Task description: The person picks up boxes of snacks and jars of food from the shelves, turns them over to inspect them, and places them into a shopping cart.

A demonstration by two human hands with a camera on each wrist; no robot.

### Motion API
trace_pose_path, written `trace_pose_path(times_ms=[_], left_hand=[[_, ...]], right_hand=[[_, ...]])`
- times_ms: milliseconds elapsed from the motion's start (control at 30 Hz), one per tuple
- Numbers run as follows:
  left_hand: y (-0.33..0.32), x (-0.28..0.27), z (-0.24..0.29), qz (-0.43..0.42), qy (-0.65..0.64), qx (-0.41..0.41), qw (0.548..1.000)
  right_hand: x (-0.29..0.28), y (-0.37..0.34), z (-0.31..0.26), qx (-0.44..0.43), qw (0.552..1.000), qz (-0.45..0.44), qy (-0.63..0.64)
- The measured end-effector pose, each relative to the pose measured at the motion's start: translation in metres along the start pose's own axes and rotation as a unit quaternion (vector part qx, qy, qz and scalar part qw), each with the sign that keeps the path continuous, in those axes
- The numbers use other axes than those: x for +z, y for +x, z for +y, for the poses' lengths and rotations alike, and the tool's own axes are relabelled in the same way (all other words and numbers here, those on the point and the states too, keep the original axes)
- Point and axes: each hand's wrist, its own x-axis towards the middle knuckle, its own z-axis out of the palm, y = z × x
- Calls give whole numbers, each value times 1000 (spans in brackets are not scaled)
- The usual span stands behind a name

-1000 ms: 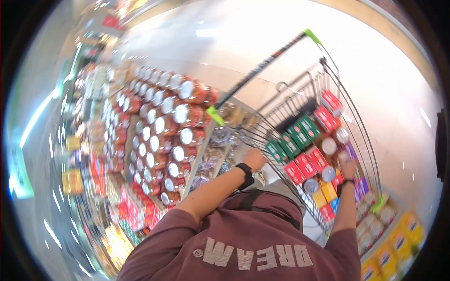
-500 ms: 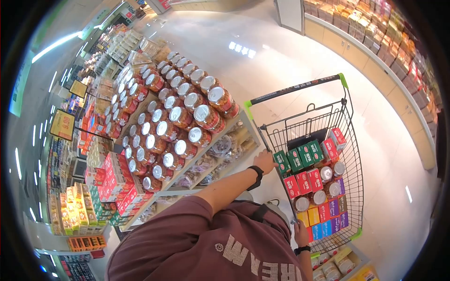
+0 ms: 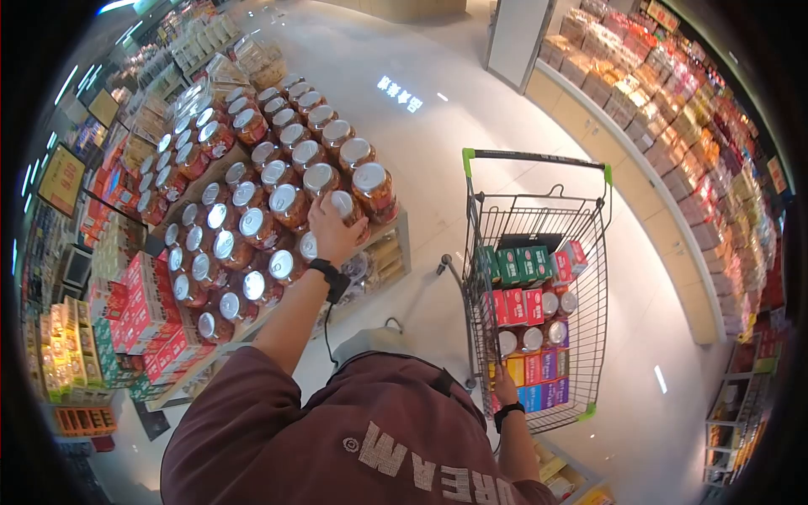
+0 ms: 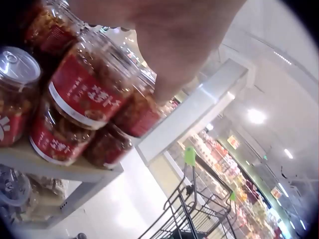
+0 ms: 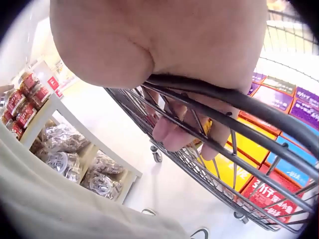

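Note:
My left hand (image 3: 335,238) reaches onto a stacked display and curls its fingers round a silver-lidded glass jar (image 3: 342,203) at the near corner. Red-labelled jars (image 4: 84,87) of reddish food stand two high under that hand in the left wrist view. My right hand (image 5: 184,94) grips the black wire rim of the shopping cart (image 3: 539,156), with fingertips showing through the side wires. Inside the cart lie green boxes (image 3: 523,266), red boxes (image 3: 515,307), several lidded jars (image 3: 532,339) and purple, yellow and blue boxes.
Red cartons (image 3: 147,303) stand at the display's left end, near a price sign (image 3: 61,179). Bagged goods (image 5: 65,144) fill the lower shelf. A long shelf of packaged goods (image 3: 665,126) curves along the right, beside a white pillar (image 3: 518,42).
My left hand has moved from the cart's side up to the jars and taken hold of one. The right hand has gone from inside the cart to its near rim.

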Motion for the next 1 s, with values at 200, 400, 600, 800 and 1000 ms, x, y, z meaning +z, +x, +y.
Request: trace_pose_path(times_ms=[200, 400, 600, 800, 1000], left_hand=[[11, 0, -62, -40, -94, 17, 995], [21, -34, -54, -67, -182, -10, 981], [44, -96, -41, -55, -271, -26, 961], [74, -153, 8, -165, -528, 49, 832], [86, -154, 88, -348, -616, 192, 680]], right_hand=[[22, 14, -36, 82, 993, 6, 83], [21, 38, -67, 136, 984, -10, 115], [-4, 42, -109, 37, 980, 16, -195], [-64, -3, -378, -80, 995, -55, 14], [-51, -53, -535, -247, 820, -336, 391]])
